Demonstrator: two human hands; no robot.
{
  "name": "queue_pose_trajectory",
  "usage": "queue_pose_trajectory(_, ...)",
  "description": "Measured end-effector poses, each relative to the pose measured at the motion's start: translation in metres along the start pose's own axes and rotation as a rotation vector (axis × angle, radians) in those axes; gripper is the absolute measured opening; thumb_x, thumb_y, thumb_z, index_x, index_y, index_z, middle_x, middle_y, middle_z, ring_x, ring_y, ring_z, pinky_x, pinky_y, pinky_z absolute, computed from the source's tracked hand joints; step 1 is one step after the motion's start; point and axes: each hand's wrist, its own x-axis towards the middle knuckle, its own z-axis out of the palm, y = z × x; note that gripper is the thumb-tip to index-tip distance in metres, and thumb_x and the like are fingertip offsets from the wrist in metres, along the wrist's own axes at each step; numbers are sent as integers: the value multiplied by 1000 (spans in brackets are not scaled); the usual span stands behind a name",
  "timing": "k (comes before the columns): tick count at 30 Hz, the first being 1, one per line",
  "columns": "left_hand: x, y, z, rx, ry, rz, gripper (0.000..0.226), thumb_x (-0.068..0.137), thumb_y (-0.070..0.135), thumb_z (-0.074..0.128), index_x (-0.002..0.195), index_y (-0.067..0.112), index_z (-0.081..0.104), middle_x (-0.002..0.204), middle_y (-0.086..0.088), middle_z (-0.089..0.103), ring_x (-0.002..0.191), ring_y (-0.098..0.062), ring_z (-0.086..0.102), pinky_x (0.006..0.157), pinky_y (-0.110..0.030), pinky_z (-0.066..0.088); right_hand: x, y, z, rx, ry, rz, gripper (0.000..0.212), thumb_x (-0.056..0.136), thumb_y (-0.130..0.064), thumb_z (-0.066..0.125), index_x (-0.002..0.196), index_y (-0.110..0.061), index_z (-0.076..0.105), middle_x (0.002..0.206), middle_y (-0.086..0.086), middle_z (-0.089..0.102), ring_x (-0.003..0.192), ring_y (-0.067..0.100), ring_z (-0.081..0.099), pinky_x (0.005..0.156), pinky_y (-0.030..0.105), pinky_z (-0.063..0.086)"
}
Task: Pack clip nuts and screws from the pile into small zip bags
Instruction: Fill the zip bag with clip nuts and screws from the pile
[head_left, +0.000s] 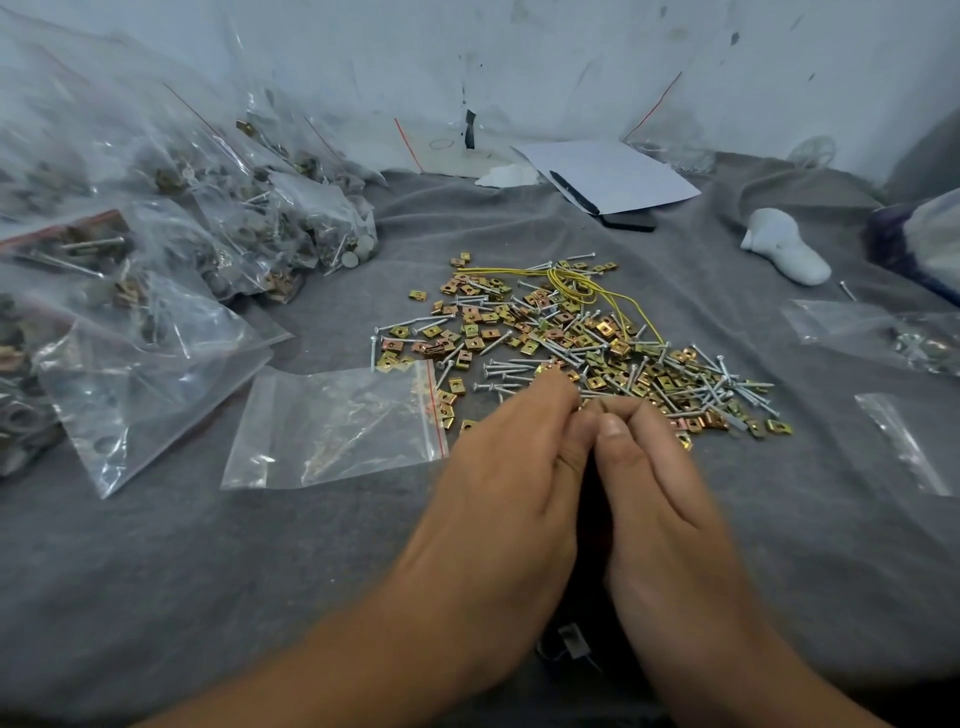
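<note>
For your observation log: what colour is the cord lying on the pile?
Yellow cord, head view.

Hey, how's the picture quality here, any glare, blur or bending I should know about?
Head view: soft, even light; white glare on the empty zip bag; pile of clip nuts and screws sharp; filled bags at far left smeared; wide-angle bending toward the edges.

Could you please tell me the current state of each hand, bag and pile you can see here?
left hand: fingertips together at the pile's near edge; contents hidden.
right hand: likewise, pressed against the left.
pile of clip nuts and screws: loose, spread on the grey cloth.
empty zip bag: flat, beside the pile.
filled bags: heaped at left.
yellow string: tangled on the pile.
</note>
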Motion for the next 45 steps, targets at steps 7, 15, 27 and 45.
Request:
queue_pose_trajectory(7,-4,5,6,-90,23,-95,28,111,34,43,87,19,46,81,5,54,78,-14,53,67,-28,41,-2,-2,4,-31,-15,31,23,109,-34,41,97,-30,60,84,6,69,74,8,63,64,21,52)
queue_pose_trajectory(15,-1,4,4,-178,-10,-190,28,110,36,43,87,20,46,76,4,54,65,-6,46,59,-31,42,5,3,6,-34,-32,17,24,106,-45,44,100,-25,56,82,9,62,75,16,57,66,36,48)
queue_pose_trajectory(27,9,-9,-6,-516,4,-221,7,99,9,64,102,15,64,79,-11,68,66,-28,71,57,-40,61,27,-2,-9,559,-211,236,25,101,-22,56,81,-14,67,68,2,53,55,12,49,47,25,43)
queue_pose_trajectory(45,17,-12,-40,277,101,262,17,86,19,85,102,25,83,95,12,76,85,-3,70,72,-24,55,35,-12,-33,224,-305,205,22,86,-26,79,98,-8,82,93,18,74,76,23,71,66,32,61)
